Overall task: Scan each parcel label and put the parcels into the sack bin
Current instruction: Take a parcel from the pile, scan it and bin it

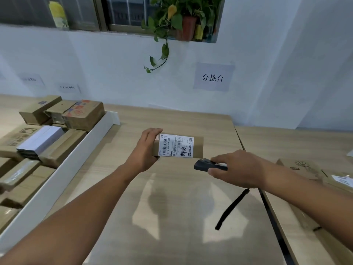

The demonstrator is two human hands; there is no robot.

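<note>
Over pale counter (172, 217), clamps parcel (198, 150) in left hand (145, 150), grips scanner (201, 165) in right hand (240, 169), should level it squarely at label (176, 145).

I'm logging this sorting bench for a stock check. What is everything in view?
held parcel: one, brown, over the table's middle
label: one, white, atop the held parcel
scanner: one, black, right of the held parcel
cable: one, black, below the scanner
stacked parcels: many, mostly brown, far left
divider: one, white, along the stacked parcels
flat parcels: at least two, brown, far right
table: one, light wood, centre
plant: one, green, red-brown pot, windowsill
wall sign: one, pale, right of the plant
left grip: one, holds the held parcel's left end
right grip: one, holds the scanner
</note>
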